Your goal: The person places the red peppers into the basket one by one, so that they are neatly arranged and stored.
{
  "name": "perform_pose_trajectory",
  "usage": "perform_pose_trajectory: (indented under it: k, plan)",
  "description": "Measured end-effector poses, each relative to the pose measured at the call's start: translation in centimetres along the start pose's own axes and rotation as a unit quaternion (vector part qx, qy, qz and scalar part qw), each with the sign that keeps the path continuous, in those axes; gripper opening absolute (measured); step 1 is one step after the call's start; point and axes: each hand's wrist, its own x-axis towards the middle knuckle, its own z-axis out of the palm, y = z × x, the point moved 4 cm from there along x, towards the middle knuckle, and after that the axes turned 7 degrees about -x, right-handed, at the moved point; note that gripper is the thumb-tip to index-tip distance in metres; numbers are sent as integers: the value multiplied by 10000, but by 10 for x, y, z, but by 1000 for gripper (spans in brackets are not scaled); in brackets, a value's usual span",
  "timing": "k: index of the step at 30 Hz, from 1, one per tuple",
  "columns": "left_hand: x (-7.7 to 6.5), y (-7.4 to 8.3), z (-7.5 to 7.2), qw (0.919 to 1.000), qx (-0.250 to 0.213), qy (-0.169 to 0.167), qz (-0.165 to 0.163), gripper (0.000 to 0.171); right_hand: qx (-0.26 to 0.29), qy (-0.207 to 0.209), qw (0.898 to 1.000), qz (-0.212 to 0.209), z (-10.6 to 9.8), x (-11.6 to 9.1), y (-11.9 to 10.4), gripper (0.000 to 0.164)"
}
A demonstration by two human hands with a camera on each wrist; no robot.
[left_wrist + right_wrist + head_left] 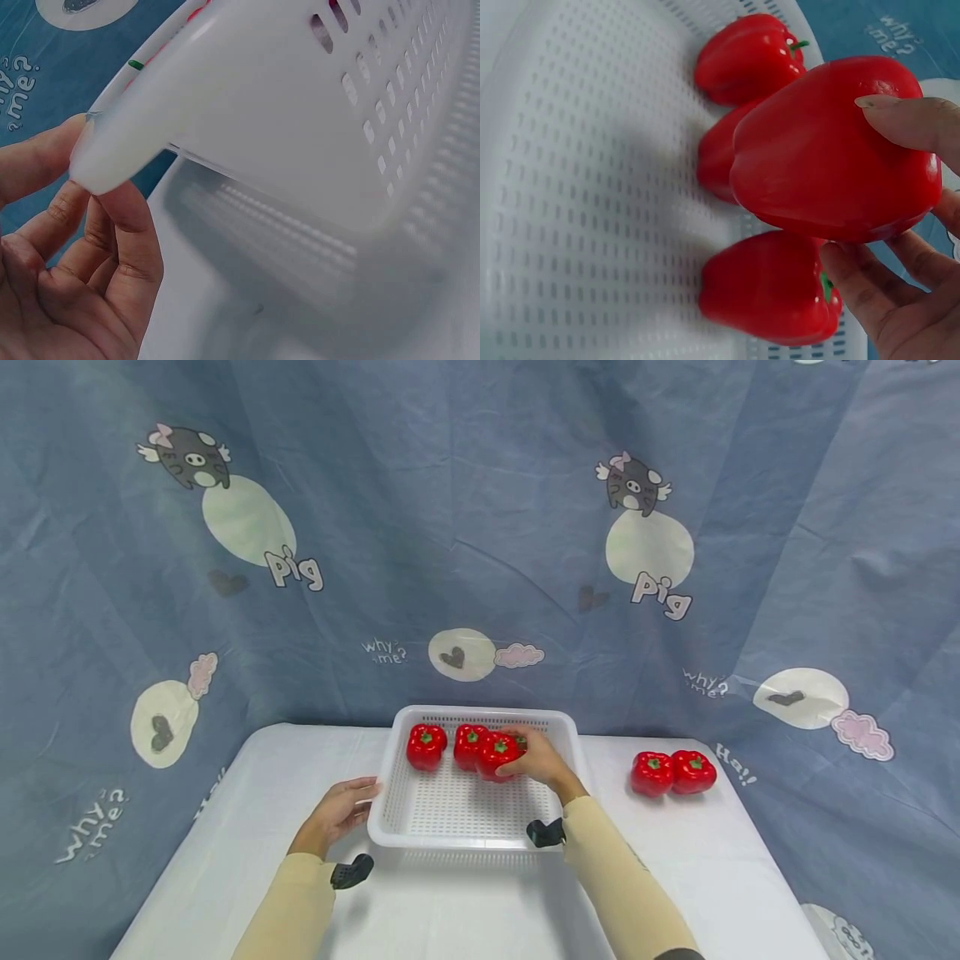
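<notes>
My right hand [537, 758] grips a red bell pepper [832, 150], thumb on one side and fingers on the other. It is held over a white perforated plastic basket [472, 842], above the other peppers there. Inside the basket lie a bell pepper [427, 747] at the left, a second bell pepper [468, 745] beside the held one, and a third bell pepper [765, 289] largely hidden by my right hand in the head view. At the basket's left edge, my left hand [82, 262] pinches the rim between thumb and fingers.
Two more red bell peppers, a left one [651, 774] and a right one [693, 772], sit side by side on the white table [450, 910], right of the basket. A blue printed curtain [480, 568] hangs behind the table and along its sides.
</notes>
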Motion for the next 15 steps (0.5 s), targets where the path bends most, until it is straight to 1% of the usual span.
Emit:
perform_pose_trajectory:
  k: [3,8,10,15]
  plan:
    - [0,-1,0,10000,-15,52,2,51,-64,-125,9999,-4,6,2,-1,68]
    - [0,-1,-1,10000,-24,-1,20,53,-235,-372,9990,79,15,6,-7,68]
    - [0,-2,-1,10000,-15,-29,16,54,-259,-413,9988,99,19,7,-9,68]
    - [1,-1,-1,10000,-26,77,-19,52,-182,-497,9986,54,31,13,-14,66]
